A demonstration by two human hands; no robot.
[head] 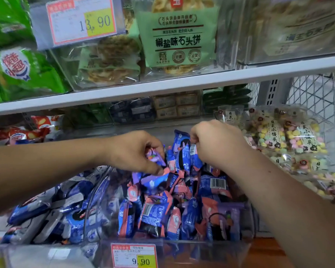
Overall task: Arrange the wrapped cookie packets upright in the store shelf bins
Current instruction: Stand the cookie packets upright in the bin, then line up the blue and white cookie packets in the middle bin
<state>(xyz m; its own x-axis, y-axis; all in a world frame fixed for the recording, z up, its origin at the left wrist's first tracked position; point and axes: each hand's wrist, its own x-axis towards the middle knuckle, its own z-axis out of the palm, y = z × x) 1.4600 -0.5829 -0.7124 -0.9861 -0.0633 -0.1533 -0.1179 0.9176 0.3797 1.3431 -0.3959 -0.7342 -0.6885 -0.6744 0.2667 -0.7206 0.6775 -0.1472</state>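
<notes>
Head view: left hand (135,151), 9 o'clock of centre, grips purple packet (156,158); right hand (217,144), 3 o'clock, pinches upright blue packet (179,145); cookie-filled clear bin (201,250) at 6 o'clock.

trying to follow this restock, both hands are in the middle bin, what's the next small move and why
Probably lower the blue packet that the right hand pinches, standing it upright at the back of the bin. The packets below lie jumbled, and the left hand grips another purple packet.
</notes>
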